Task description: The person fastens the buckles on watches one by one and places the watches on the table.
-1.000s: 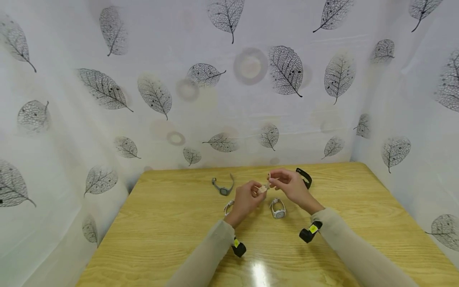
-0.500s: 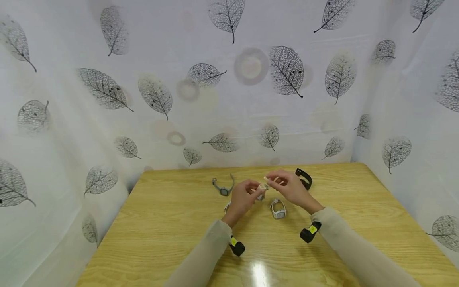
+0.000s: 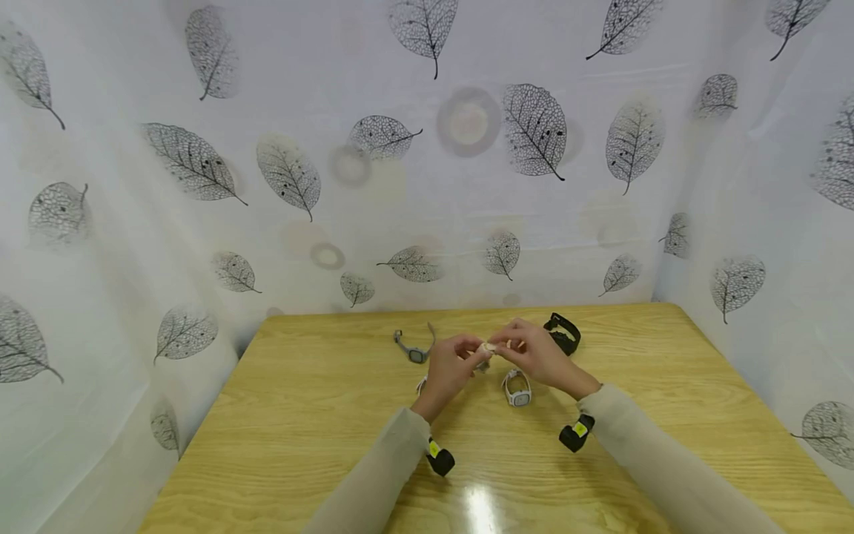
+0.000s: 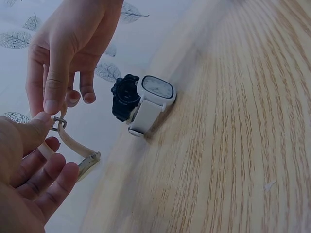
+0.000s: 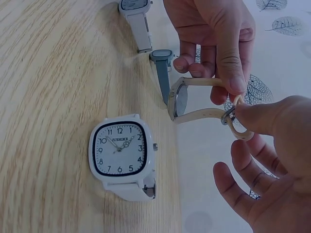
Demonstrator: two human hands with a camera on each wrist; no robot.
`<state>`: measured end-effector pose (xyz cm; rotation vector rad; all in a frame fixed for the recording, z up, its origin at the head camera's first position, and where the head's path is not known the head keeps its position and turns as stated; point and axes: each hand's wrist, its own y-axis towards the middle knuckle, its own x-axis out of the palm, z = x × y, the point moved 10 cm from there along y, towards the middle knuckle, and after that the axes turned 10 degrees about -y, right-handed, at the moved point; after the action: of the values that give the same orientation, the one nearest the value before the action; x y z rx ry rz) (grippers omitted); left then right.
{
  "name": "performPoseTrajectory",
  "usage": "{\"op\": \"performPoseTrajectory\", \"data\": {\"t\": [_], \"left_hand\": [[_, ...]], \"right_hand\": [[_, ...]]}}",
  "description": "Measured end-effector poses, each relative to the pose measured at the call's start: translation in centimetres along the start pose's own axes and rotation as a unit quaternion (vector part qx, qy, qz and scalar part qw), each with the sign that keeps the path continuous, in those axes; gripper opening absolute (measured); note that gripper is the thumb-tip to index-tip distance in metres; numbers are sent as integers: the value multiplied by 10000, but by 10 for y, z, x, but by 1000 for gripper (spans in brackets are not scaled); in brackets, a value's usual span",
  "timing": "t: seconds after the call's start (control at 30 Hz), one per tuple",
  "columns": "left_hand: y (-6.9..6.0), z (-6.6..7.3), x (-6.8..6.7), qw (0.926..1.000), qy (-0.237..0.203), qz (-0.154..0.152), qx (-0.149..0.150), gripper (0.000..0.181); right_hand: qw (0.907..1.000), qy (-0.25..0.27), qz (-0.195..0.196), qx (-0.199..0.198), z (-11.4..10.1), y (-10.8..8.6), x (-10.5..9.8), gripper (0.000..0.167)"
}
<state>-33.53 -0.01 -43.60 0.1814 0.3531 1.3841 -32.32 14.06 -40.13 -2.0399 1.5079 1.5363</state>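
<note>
A wristwatch with a cream strap (image 5: 199, 114) hangs between my hands, its case (image 5: 180, 99) facing away from the strap ends. My left hand (image 3: 452, 371) pinches one strap end between thumb and fingers. Opposite it, my right hand (image 3: 539, 357) pinches the strap at the metal buckle (image 5: 228, 115). The strap passes through the buckle and makes a small loop there, seen in the right wrist view. In the left wrist view the thumbs meet just above the buckle, and fingertips hide part of the strap.
On the wooden table (image 3: 300, 415) a white square-faced watch (image 5: 119, 150) stands below my hands. A grey watch (image 3: 416, 356) lies behind to the left, a black watch (image 3: 565, 341) behind my right hand. Another white watch (image 5: 137, 24) is mostly hidden by my left wrist in the head view.
My right hand has shifted left and slightly down, bringing its fingertips against those of the left hand at the strap. The left hand has turned a little; the watches on the table stay put.
</note>
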Motion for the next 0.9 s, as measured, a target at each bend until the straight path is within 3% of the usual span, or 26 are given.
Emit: {"op": "performPoseTrajectory", "data": {"t": [0.4,0.6,0.77,0.9], "left_hand": [[-1,-3,1,9998,188,-10,75,12],[-1,-6,0,9998,193,13,100,14],[0,-10,-1,9997,214,62,97,15],[1,-11,-3,9996,245,137,82,15]], "right_hand": [[9999,2,48,145,2,1,7,17],[9993,23,313,206,5,-1,5,22],[9963,434,396,620,16,-6,4,24],[9953,587,437,640,18,-8,5,21]]}}
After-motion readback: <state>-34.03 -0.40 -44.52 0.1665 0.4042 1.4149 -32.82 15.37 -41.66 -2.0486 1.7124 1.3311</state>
